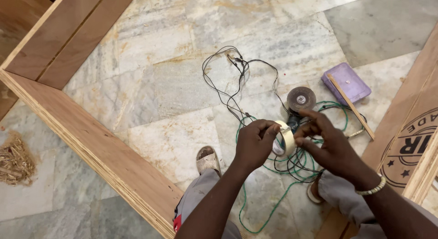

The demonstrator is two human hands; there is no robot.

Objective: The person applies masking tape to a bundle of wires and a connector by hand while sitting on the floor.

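My left hand (253, 144) is shut around a cream roll of masking tape (287, 137), held upright in front of me. My right hand (325, 141) is at the roll's right side, with its fingers spread and the fingertips touching the roll's edge. A pale beaded bracelet sits on my right wrist. Below the hands on the floor lies an angle grinder (299, 102) with a round grey disc, partly hidden by my fingers.
Tangled black and green cables (237, 79) lie on the marble floor. A purple box (346, 82) with a thin wood strip (349, 104) across it lies at the right. Plywood panels (91, 143) stand at the left and right. My sandalled foot (207, 159) is beside the left panel.
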